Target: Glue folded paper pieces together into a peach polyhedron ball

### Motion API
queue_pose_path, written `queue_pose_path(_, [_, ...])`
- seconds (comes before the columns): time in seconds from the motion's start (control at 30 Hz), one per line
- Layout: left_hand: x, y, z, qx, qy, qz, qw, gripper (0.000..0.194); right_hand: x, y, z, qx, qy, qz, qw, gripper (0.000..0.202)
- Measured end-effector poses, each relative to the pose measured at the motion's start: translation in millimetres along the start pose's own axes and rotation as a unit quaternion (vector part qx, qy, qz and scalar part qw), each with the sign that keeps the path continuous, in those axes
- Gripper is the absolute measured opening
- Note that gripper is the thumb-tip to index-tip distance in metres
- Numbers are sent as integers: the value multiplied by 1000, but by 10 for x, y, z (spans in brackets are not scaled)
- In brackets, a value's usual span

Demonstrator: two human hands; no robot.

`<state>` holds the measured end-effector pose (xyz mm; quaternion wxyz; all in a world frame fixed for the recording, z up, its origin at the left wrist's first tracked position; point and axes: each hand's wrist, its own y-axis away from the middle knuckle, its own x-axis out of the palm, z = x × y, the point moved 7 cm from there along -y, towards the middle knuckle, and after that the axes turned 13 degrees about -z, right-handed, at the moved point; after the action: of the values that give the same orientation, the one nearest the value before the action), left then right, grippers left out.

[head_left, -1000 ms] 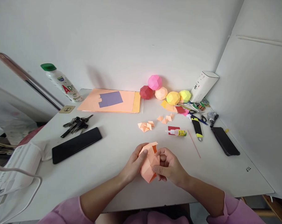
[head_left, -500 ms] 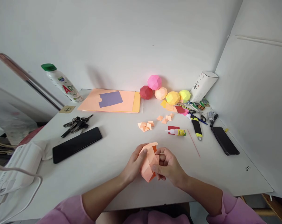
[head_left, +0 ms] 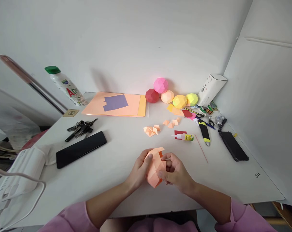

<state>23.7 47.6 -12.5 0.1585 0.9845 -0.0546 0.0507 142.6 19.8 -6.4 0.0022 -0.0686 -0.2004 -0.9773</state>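
A peach folded-paper shape (head_left: 155, 169), partly joined with an orange-looking inside, is held between both hands above the table's near edge. My left hand (head_left: 141, 167) grips its left side, thumb on the front face. On its right edge, my right hand (head_left: 176, 172) pinches a flap between thumb and fingers; some of those fingertips are hidden behind the paper. Beyond the hands lie small folded peach pieces (head_left: 151, 130), with several more peach pieces (head_left: 172, 122) to their right. A small glue bottle (head_left: 184, 137) rests on its side across a red paper scrap (head_left: 180, 132).
Finished paper balls (head_left: 160, 85) sit against the wall. A utility knife (head_left: 204, 132), scissors (head_left: 210, 121) and a thin red stick (head_left: 201, 148) lie right. A black phone (head_left: 81, 149), keys (head_left: 81, 129), coloured sheets (head_left: 92, 106), a bottle (head_left: 67, 87) and a white power strip (head_left: 20, 170) are left.
The view has shifted very slightly, so everything sits a little further right. Both hands keep their hold on the peach paper shape, with hardly any visible movement.
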Motion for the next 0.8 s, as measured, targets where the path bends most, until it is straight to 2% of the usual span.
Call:
queue_pose_path(0.13, [-3, 13, -3, 1, 3, -4, 1000, 52, 12, 8, 1, 10, -6, -6, 1000, 41])
queue_pose_path(0.3, [-7, 12, -17, 15, -10, -9, 1000, 52, 1, 13, 29, -15, -11, -22, 1000, 43])
queue_pose_path(0.57, [-6, -16, 18, -9, 4, -2, 1000, 51, 31, 18, 47, -14, -26, 23, 999, 47])
queue_pose_path(0.8, [16, 31, -62, 44, -18, 21, 999, 50, 21, 15, 44, -1, -44, 20, 999, 54])
